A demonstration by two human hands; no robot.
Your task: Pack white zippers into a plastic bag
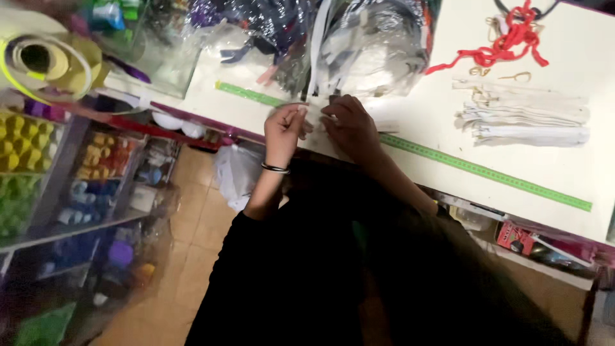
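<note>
Head view: left hand (284,128) and right hand (349,125) both pinch a white strip (316,116) between them at the white counter (410,109) edge, its long axis running away toward the clear bag (365,45).

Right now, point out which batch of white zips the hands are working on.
The bunch spilling from the clear plastic bag, where the left hand and right hand meet at the counter edge. The other white zips lie flat to the right, untouched, below the red cord.

White zippers (318,110) spill from a clear plastic bag (375,48) onto the white table's (435,122) near edge.
</note>
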